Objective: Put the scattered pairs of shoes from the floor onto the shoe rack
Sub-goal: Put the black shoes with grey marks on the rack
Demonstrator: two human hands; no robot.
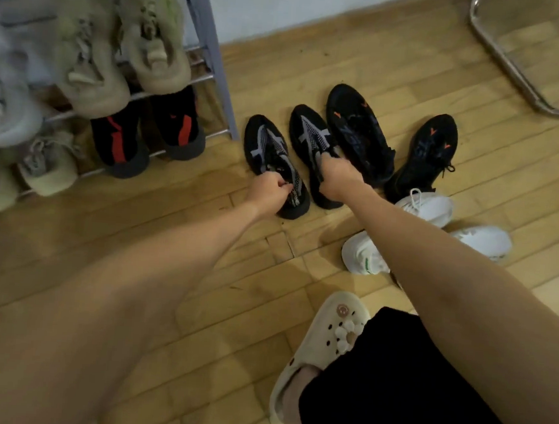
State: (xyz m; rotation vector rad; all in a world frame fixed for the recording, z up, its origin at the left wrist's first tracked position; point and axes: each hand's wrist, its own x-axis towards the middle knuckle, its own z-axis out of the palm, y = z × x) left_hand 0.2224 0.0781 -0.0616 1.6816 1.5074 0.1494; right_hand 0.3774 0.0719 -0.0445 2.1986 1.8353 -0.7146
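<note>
Two black-and-grey knit sneakers stand side by side on the wooden floor, just right of the shoe rack (216, 58). My left hand (268, 191) grips the collar of the left sneaker (266, 144). My right hand (338, 179) grips the collar of the right sneaker (310, 131). Both shoes rest on the floor. Right of them lie two black sneakers with orange marks (356, 128) (433, 146). Nearer me are two white sneakers (363, 254) (483, 241), partly hidden by my right arm.
The rack holds beige sneakers (154, 41) on an upper shelf and black-and-red shoes (118, 137) on the lowest one. My foot wears a cream clog (325, 341). A chrome chair leg (513, 69) curves at the top right. A white wall runs behind.
</note>
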